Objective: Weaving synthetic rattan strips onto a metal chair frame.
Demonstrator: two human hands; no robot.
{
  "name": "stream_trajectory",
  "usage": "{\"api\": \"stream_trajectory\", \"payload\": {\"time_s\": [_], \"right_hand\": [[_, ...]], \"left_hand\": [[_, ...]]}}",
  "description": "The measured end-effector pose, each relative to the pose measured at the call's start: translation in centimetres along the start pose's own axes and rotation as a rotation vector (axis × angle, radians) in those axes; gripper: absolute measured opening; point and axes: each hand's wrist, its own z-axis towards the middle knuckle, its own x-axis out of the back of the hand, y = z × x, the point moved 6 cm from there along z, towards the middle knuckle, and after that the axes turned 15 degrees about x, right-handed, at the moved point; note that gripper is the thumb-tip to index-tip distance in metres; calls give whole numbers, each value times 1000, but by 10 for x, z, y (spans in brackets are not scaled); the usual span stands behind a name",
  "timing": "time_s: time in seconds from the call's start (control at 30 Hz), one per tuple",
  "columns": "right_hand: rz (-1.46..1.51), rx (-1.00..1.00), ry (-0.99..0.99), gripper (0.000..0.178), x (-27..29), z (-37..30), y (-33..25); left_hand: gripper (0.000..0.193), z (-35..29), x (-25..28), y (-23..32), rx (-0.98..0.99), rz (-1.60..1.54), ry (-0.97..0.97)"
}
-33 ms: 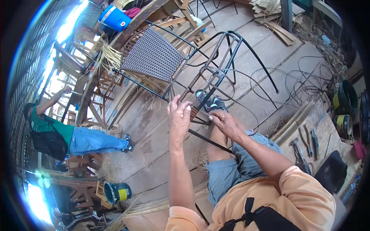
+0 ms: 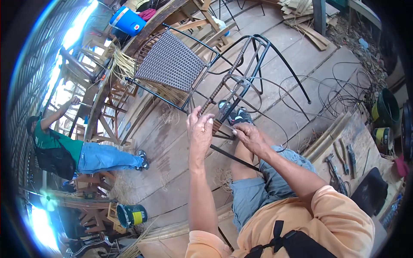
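Note:
In front of me is a metal chair frame with a grey-brown woven back and one rail wrapped in brown strip. My left hand is closed around the near end of that wrapped rail, thumb raised; its palm side is partly hidden. To its right, my right hand pinches a thin flat strip beside a small brown wrapped section of the frame. Loose strip loops from the frame toward the right.
Pliers, a hammer and other tools lie on a board at my right. Coiled dark strip spreads over the floor. A bucket stands at left. A person in green stands beyond, near a bench with a blue cooler.

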Motion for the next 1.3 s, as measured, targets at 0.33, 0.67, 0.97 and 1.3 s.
{"api": "stream_trajectory", "payload": {"time_s": [0.33,0.67,0.97,1.3], "right_hand": [[141,-210,-7,25,-33,-4,48],[701,-445,-12,19,-12,-12,28],[-351,4,-79,23,48,36,-9],[-724,313,53,13,63,82,-57]], "left_hand": [[16,2,-3,-1,17,31,40],[16,3,-1,-9,17,4,96],[18,0,-1,-3,78,-14,120],[22,3,2,0,144,-17,140]]}}
